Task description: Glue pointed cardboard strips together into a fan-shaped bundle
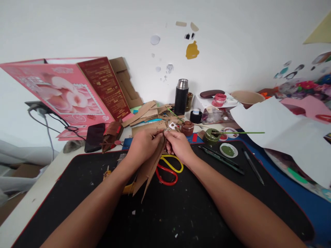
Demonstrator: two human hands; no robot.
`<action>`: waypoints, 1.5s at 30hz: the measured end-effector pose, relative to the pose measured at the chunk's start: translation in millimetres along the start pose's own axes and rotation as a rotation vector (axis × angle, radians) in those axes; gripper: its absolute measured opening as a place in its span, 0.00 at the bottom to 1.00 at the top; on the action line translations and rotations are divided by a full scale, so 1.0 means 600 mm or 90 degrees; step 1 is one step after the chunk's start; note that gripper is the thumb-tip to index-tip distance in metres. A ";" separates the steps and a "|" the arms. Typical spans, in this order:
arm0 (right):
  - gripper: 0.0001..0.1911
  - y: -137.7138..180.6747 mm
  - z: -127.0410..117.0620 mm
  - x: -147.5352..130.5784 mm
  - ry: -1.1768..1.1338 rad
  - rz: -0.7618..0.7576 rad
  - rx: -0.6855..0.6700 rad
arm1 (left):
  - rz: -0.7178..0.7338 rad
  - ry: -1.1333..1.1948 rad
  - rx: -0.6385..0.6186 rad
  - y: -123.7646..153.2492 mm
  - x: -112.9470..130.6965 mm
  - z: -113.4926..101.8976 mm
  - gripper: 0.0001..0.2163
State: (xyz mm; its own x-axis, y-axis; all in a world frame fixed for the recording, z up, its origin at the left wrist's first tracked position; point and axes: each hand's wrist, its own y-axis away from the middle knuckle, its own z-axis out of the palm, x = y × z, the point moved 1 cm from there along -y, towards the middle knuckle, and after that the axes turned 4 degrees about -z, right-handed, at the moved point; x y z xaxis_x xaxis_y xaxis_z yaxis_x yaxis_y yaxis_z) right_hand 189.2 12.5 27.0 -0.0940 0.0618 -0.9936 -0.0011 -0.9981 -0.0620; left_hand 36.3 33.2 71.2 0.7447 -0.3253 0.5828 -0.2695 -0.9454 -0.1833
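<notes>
My left hand [144,144] grips a folded or layered piece of brown cardboard [152,165] near its top, and the long strips hang down toward the mat. Right beside it, my right hand [178,143] pinches the cardboard's upper end between thumb and fingers. Whether anything smaller sits between the fingertips is hidden. Below my right hand lie scissors [167,183] with one red and one yellow handle; their blades are out of sight. Partly covered by my left forearm is a yellow-orange object with a pointed tip [107,172].
A black mat [165,220] covers the desk front. Cardboard scraps [144,113] and a black thermos [182,98] stand behind my hands. To the right are a brown paint jar [187,128], a green paint jar [210,138] and pens [222,160]. A phone [94,137] lies left.
</notes>
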 end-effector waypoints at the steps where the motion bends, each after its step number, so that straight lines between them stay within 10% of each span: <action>1: 0.23 0.000 0.000 0.000 -0.002 0.002 0.001 | 0.000 0.000 -0.001 0.000 0.000 0.000 0.14; 45: 0.23 -0.002 0.000 0.003 0.020 -0.004 0.011 | 0.003 -0.010 -0.009 0.001 0.001 0.004 0.15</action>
State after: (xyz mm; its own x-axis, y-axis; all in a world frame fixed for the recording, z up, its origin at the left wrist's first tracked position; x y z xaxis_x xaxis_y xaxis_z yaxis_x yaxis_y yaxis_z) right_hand 188.9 13.6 25.3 -0.0625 0.0680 -0.9957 -0.0189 -0.9976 -0.0669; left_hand 38.0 32.4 69.9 0.7531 -0.3296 0.5694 -0.2815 -0.9437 -0.1739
